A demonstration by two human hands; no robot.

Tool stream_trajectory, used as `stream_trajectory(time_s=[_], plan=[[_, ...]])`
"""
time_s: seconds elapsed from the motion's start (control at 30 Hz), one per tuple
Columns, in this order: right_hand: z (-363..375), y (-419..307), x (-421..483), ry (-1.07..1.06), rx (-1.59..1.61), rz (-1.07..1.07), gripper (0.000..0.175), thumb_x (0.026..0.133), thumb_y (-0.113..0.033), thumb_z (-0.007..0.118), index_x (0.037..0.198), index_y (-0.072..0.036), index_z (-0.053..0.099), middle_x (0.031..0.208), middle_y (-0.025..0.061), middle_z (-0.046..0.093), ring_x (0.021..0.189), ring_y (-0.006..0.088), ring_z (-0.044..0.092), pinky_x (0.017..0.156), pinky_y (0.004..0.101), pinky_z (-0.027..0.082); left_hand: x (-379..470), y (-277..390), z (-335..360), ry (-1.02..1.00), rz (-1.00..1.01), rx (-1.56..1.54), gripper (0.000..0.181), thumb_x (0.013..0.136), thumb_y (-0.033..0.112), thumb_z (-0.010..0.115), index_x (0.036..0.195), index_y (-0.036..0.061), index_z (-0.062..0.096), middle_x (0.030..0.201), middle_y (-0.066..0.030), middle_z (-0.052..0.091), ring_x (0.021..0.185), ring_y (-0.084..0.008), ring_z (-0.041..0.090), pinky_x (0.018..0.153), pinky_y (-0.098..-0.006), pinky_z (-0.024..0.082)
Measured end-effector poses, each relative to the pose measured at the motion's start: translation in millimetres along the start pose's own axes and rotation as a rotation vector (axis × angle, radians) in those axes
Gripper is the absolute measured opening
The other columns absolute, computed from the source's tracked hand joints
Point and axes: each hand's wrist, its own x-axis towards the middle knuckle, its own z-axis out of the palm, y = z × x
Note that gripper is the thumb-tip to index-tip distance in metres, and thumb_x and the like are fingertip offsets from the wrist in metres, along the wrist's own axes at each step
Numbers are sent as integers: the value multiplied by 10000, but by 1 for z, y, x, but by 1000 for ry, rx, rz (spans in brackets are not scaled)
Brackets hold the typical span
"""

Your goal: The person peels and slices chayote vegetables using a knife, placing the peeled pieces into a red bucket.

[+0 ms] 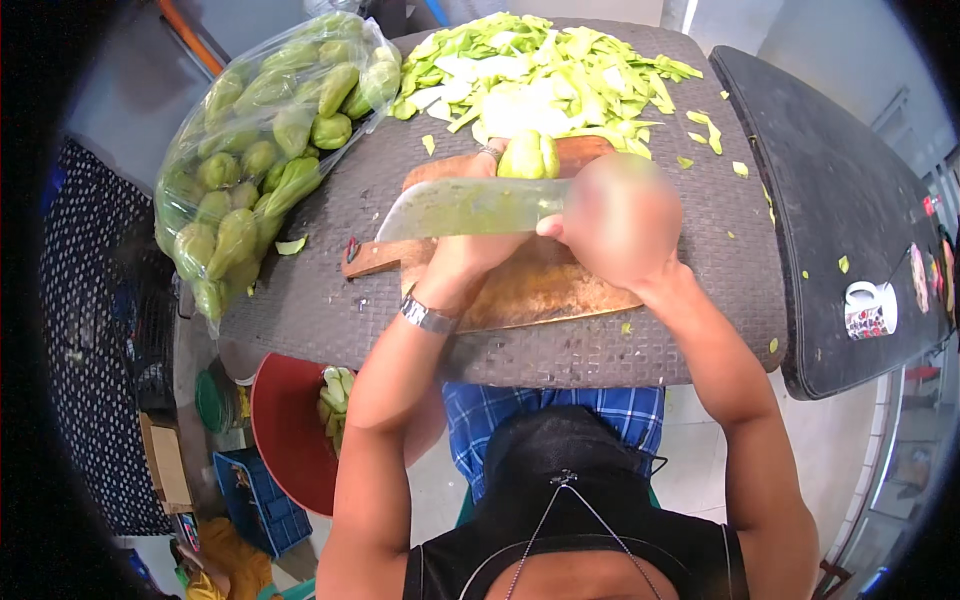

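My right hand (630,240), largely blurred, grips a large broad-bladed knife (472,210), its blade pointing left across the view. My left hand (480,251) lies partly behind that blade; its ringed finger shows beside a pale green chayote (529,154), which it appears to hold. Whether the blade touches the chayote is unclear. Beneath both hands is a wooden cutting board (532,296) with a short handle at its left. The knife handle cannot be made out through the blur.
A clear plastic bag of chayotes (259,161) rests at the left of the woven-top table (315,322). Green peelings (540,75) are heaped at the back. A mug (870,309) stands on the black table (825,187). Below left are a red tub (289,435) with pale pieces and a blue crate (262,499).
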Motion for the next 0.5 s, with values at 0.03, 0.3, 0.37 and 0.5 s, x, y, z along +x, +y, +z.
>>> stream_trajectory(time_s=[0.03,0.3,0.37,0.5], plan=[[0,3,1,7,-8,5,674,709,-737,817,792,-94,631,667,40,665,595,239,696,545,399,543,-1,3,1,18,51,232,533,831,141,825,1271,-28,578,1077,-111,725,953,-160,685,804,-330,554],[3,26,9,44,-8,-77,713,721,-810,747,705,-112,605,606,36,646,526,260,677,501,419,534,-4,3,-3,-58,-11,194,455,772,92,834,1182,12,655,1088,-78,708,981,-160,665,856,-339,538],[2,43,12,0,-101,66,734,732,-840,709,698,-114,608,587,39,646,531,267,682,505,414,538,-5,7,-4,-72,-4,308,461,734,114,849,1153,29,677,1064,-79,733,953,-165,688,831,-357,551],[0,29,7,52,-64,45,767,783,-858,645,724,-94,634,565,56,639,549,296,691,532,428,543,-7,14,-3,-24,-236,-115,437,697,44,800,1115,24,673,1009,-52,728,894,-163,677,806,-332,544]])
